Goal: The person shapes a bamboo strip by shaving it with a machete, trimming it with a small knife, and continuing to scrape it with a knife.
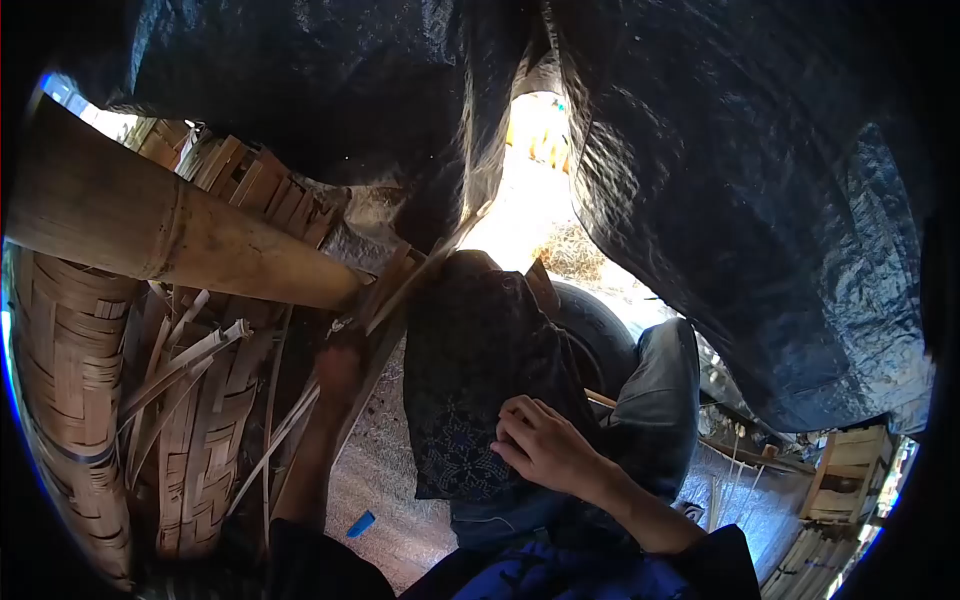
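Note:
My right hand (540,440) rests over a dark patterned cloth (455,440) draped across my leg. Its fingers are loosely bent and slightly apart, with nothing visible in them. Further left, my left hand (340,368) reaches forward in shadow, close to the end of a thick bamboo pole (250,255) and a long split bamboo strip (400,290). The fingers there are too dark to make out, so whether they hold anything is unclear. Thin pale bamboo strips (275,445) lie beside that forearm.
Woven bamboo baskets (75,400) stand at the left. Black plastic sheeting (760,200) hangs ahead, with a bright gap in it. A tyre (595,325) sits beyond my knees. On the ground lies a small blue scrap (361,524). A wooden crate (848,475) stands at the right.

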The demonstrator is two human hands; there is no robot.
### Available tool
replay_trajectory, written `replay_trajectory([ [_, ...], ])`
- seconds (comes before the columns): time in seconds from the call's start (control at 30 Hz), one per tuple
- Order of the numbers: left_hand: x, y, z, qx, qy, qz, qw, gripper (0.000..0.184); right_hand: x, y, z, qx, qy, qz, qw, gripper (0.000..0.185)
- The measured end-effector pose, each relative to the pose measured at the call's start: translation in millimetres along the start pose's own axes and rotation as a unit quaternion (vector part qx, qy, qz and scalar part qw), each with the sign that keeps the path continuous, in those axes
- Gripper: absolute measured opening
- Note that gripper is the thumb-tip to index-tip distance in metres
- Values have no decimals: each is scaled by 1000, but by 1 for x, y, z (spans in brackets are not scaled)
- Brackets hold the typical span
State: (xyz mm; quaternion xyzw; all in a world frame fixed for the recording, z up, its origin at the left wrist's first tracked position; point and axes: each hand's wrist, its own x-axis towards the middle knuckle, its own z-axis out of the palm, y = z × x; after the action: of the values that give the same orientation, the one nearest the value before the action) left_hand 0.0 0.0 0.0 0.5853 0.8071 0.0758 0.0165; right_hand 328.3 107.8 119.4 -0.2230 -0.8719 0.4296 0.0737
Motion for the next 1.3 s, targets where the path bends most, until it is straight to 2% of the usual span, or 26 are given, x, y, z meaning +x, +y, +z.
replay_trajectory([
  [0.07,8,22,-26,-73,9,-69,995,22,-2,0,0,5,-11,4,1000,15],
  [0.1,11,19,-43,-50,8,-66,997,22,3,2,5,22,-1,-8,1000,15],
  [0.17,16,31,-49,-143,82,-36,986,15,1,6,2,48,43,-37,997,15],
  [0.2,20,40,-54,-144,85,-32,985,15,2,7,-3,44,46,-38,997,15],
  [0.3,31,69,-79,-213,75,-48,973,13,4,11,-23,48,56,-20,997,16],
  [0.37,40,88,-98,-238,50,-59,968,15,4,18,-38,18,31,60,998,19],
  [0.4,45,95,-105,-238,53,-54,968,15,7,26,-41,65,96,12,993,14],
  [0.43,49,101,-110,-258,32,-68,963,15,10,27,-44,63,101,11,993,14],
  [0.5,56,114,-121,-278,13,-77,957,16,22,23,-54,94,248,-19,964,29],
  [0.53,59,121,-126,-302,8,-76,950,17,27,24,-58,91,253,-20,963,29],
  [0.6,66,131,-130,-325,5,-68,943,17,37,32,-61,263,165,79,947,45],
  [0.63,69,135,-131,-349,-3,-64,935,17,45,36,-60,262,170,78,947,45],
  [0.7,75,146,-136,-371,-9,-54,927,16,66,39,-60,378,150,108,907,40],
  [0.77,81,160,-149,-385,-44,-46,921,16,83,27,-69,408,147,126,892,45],
  [0.83,82,167,-149,-392,-55,-20,918,16,96,23,-71,512,181,110,832,44],
  [0.97,76,172,-151,-423,-47,-7,905,25,103,21,-85,451,249,52,856,36],
  [1.0,70,167,-153,-424,-43,-8,905,25,102,18,-101,431,251,83,862,34],
  [1.03,60,155,-157,-417,-55,-24,907,29,101,11,-119,453,272,98,843,33],
  [1.07,48,143,-161,-409,-69,-40,909,34,104,22,-134,448,291,40,844,31],
  [1.1,34,131,-167,-405,-68,-41,911,34,106,23,-156,439,293,43,848,27],
  [1.17,7,116,-178,-423,-184,-146,875,39,118,36,-186,421,278,41,863,24],
  [1.3,-20,130,-197,-490,-134,-147,849,35,141,38,-208,447,228,54,863,24],
])
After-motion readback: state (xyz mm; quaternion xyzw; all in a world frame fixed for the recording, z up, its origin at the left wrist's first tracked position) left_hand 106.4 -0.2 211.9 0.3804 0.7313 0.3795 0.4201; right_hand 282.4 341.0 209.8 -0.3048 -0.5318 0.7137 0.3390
